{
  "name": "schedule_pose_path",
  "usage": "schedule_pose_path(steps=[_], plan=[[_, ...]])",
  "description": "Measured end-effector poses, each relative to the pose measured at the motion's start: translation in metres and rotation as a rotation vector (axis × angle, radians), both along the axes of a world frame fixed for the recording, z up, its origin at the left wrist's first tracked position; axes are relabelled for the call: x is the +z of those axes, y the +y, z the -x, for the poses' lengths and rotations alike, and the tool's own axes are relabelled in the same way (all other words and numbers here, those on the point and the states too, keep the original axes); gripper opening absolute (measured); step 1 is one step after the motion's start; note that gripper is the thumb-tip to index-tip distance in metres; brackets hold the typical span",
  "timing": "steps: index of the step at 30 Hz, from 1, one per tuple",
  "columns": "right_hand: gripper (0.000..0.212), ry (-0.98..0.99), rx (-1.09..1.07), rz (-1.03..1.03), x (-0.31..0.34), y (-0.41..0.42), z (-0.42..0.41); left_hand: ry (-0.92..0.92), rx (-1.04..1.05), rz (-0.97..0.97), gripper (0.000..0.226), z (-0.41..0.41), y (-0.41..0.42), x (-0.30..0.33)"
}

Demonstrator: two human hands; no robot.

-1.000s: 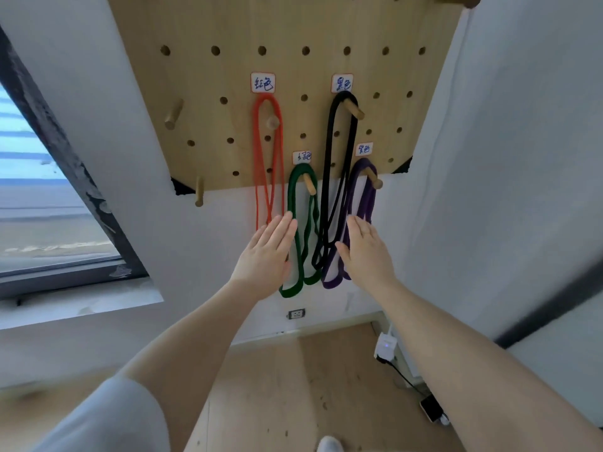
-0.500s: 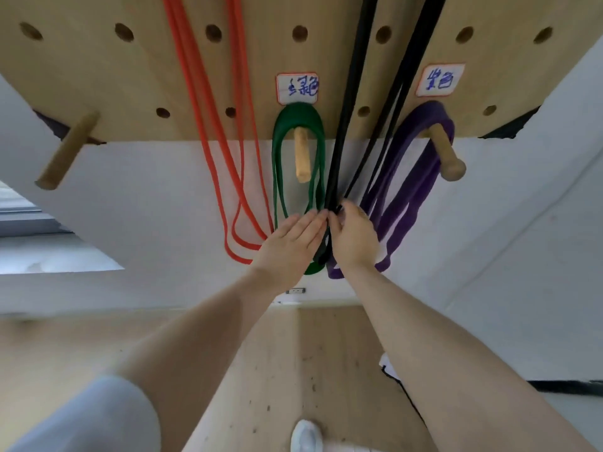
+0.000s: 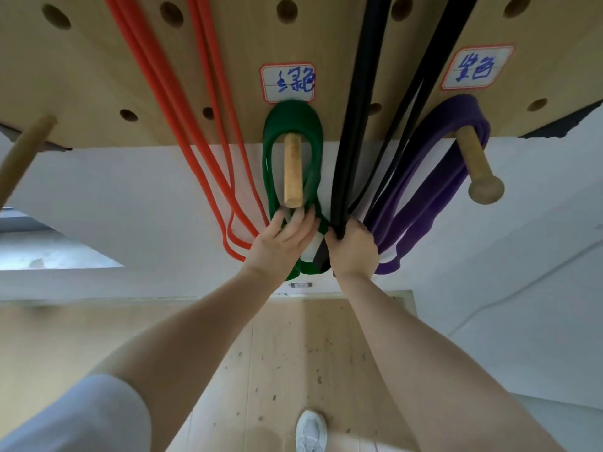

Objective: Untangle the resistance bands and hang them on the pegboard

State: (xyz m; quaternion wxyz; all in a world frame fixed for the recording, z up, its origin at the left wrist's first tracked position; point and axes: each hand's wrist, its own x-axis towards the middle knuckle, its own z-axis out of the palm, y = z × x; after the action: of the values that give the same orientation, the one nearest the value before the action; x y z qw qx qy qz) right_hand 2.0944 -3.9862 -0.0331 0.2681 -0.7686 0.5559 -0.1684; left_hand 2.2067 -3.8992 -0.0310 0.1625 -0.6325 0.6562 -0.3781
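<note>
Several resistance bands hang from the wooden pegboard point(image 3: 81, 76). The red band point(image 3: 208, 151) hangs at the left. The green band point(image 3: 270, 148) loops over a short peg point(image 3: 292, 171). The black band point(image 3: 354, 125) drops from higher up. The purple band point(image 3: 434, 190) hangs on the right peg point(image 3: 479, 171). My left hand point(image 3: 280, 243) lies on the green band's lower part, fingers straight, reaching up to the peg's tip. My right hand point(image 3: 354, 249) grips the black band's strands near their lower end.
A bare peg point(image 3: 23, 154) sticks out at the left edge. Handwritten labels point(image 3: 288, 81) mark the pegs. Below are a white wall, a wall socket point(image 3: 301, 284), a wooden floor point(image 3: 293, 353) and my shoe point(image 3: 310, 430). A window sill is at the left.
The view has moved closer to the board. My right hand has curled round the black band. My left hand has slid up over the green band toward its peg.
</note>
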Motion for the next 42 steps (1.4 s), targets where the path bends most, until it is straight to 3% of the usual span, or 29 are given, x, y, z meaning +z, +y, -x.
schedule_pose_path(steps=[7,13,21,30,42], plan=[[0.026,0.031,0.038,0.096,-0.006,-0.002,0.020,-0.012,0.057,-0.001,0.026,-0.007,0.005,0.000],[0.024,-0.144,-0.019,-0.026,-0.011,0.037,0.000,-0.001,0.070,-0.011,0.026,-0.005,0.028,-0.004],[0.017,0.032,0.135,0.167,-0.010,0.038,-0.033,0.072,0.047,0.026,0.034,-0.010,0.032,-0.011],[0.026,0.210,0.029,0.213,-0.016,0.002,-0.018,0.040,0.042,0.040,0.032,-0.023,0.026,-0.009],[0.028,-0.109,0.095,0.006,-0.016,0.013,-0.028,0.054,0.013,0.037,0.057,-0.010,0.023,-0.012]])
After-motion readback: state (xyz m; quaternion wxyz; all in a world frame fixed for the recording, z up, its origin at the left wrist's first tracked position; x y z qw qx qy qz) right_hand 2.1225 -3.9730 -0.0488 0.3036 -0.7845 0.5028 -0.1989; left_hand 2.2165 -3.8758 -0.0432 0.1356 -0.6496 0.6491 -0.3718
